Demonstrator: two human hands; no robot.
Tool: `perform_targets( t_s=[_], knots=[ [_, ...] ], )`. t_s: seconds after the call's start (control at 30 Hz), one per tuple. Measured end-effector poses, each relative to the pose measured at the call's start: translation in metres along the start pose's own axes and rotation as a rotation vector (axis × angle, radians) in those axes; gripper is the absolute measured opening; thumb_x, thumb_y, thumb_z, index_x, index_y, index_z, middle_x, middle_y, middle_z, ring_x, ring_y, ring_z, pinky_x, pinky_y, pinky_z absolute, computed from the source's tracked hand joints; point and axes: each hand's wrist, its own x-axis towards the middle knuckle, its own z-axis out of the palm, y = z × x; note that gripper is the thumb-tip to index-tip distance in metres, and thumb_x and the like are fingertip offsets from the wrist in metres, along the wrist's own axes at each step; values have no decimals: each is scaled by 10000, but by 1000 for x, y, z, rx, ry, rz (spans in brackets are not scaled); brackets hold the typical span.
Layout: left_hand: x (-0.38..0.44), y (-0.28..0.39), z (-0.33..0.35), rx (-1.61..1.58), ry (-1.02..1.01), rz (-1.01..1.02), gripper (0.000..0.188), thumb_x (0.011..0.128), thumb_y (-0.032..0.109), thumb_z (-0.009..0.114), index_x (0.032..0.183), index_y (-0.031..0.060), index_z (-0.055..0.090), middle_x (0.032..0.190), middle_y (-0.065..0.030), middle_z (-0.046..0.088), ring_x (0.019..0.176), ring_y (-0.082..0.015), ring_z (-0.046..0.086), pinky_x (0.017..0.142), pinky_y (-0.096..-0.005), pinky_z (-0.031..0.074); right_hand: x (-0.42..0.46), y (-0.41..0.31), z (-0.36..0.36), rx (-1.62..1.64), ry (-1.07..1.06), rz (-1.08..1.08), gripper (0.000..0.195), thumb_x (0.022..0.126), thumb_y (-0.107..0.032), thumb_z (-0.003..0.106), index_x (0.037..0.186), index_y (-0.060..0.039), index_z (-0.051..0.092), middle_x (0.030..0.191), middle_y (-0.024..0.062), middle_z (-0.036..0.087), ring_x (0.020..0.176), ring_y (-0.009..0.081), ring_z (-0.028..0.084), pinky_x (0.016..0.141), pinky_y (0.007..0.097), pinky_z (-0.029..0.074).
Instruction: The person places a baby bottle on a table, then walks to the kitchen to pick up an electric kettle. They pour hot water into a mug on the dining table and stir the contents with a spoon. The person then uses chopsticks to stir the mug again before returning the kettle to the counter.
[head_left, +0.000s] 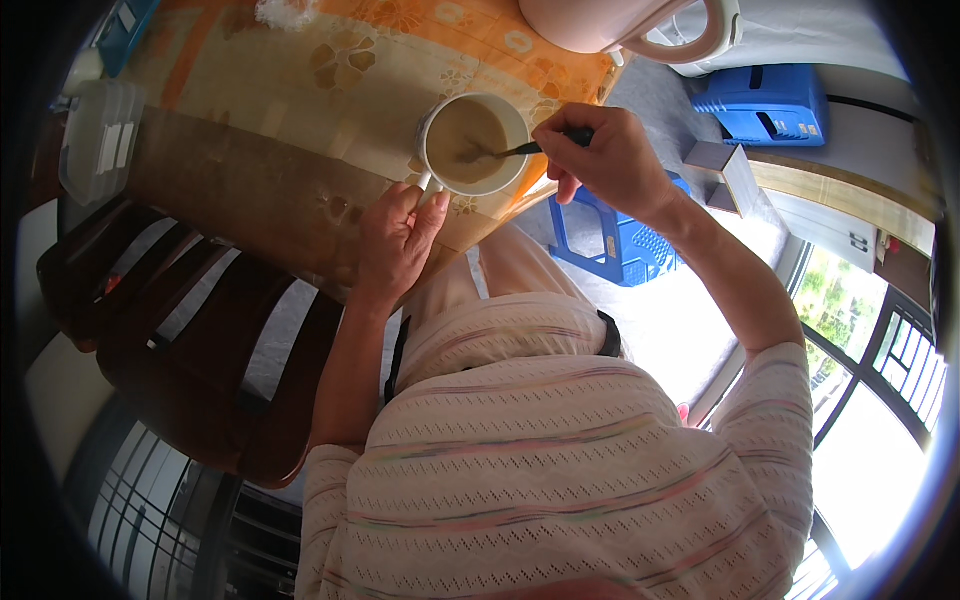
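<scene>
A white mug (512, 112) holds a cloudy light-brown liquid (461, 135) near the table's corner. My left hand (401, 236) grips the mug's handle from the near side. In my right hand (604, 154) is a dark-handled spoon (529, 148), pinched between thumb and fingers. Its lower end dips into the liquid, so the bowl of the spoon is hidden. The mug's mouth faces up toward me, and the liquid's surface lies below the rim.
A patterned cover lies over the table (300, 112). A pale pitcher (585, 22) stands at the far right corner, clear plastic containers (101, 142) at the left edge. Dark wooden chairs (187, 360) flank the left side; blue plastic stools (615, 232) (772, 105) stand to the right.
</scene>
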Motion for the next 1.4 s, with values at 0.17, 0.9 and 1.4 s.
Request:
perform_targets(
  t_s=[0.17, 0.9, 1.4],
  knots=[
    [1, -2, 5, -20, 20, 60, 293, 890, 184, 609, 708, -13, 491, 644, -64, 450, 551, -148, 431, 505, -302, 376, 3, 1, -2, -498, 53, -332, 140, 860, -142, 565, 865, -8, 605, 664, 119, 619, 548, 255, 614, 537, 330, 504],
    [-1, -5, 4, -30, -22, -25, 254, 919, 210, 576, 799, -11, 537, 721, -21, 483, 622, -81, 549, 560, -242, 486, -7, 7, -3, -150, -52, -176, 117, 887, -81, 575, 946, 8, 621, 647, 53, 617, 527, 91, 606, 490, 217, 477],
    [1, 4, 11, -97, 45, -35, 259, 902, 216, 601, 804, -20, 564, 681, -53, 493, 587, -121, 461, 535, -284, 393, 8, 28, 3, -546, 69, -654, 132, 856, -89, 595, 975, -36, 612, 816, 104, 661, 671, 240, 653, 614, 318, 531]
  ],
)
